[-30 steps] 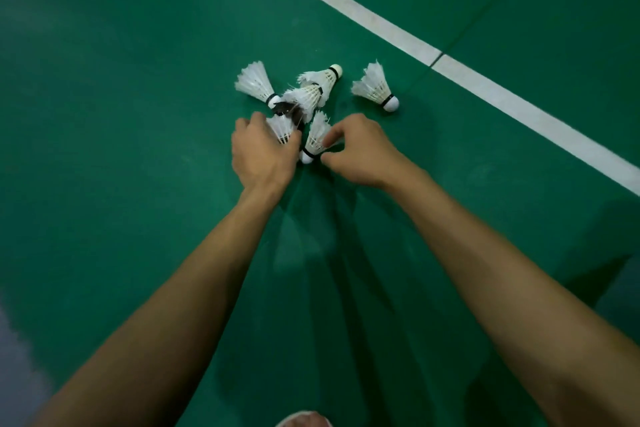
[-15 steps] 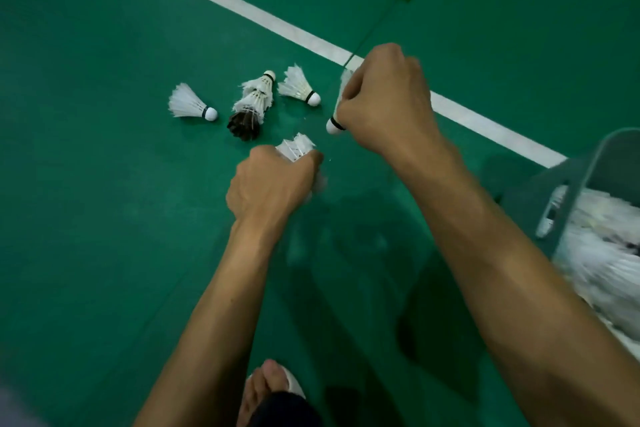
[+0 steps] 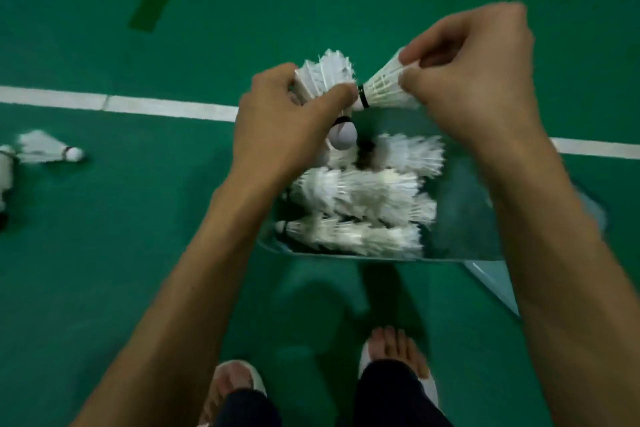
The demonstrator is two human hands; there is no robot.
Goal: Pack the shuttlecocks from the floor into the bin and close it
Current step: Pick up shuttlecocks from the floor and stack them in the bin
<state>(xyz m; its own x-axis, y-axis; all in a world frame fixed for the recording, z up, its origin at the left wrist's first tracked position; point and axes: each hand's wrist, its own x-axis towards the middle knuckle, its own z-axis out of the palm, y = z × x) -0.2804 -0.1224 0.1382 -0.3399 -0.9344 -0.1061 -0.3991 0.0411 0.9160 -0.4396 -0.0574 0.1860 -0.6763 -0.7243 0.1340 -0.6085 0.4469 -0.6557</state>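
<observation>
- Hovering over the bin (image 3: 460, 218), the left hand (image 3: 284, 125) has its fingers (image 3: 332, 95) curled round a bunch of shuttlecocks (image 3: 323, 78); white feather skirts point up; one rounded cork with a black band hangs below
- right hand (image 3: 478, 80) pinches a single shuttlecock (image 3: 384, 88) by its feather skirt; its black-banded cork end points at the left hand
- bin stands open on the green floor (image 3: 104, 270), translucent; packed shuttlecocks (image 3: 356, 198) lie inside in rows, blurred
- loose shuttlecock (image 3: 48, 151) lies on the floor, well left of the bin
</observation>
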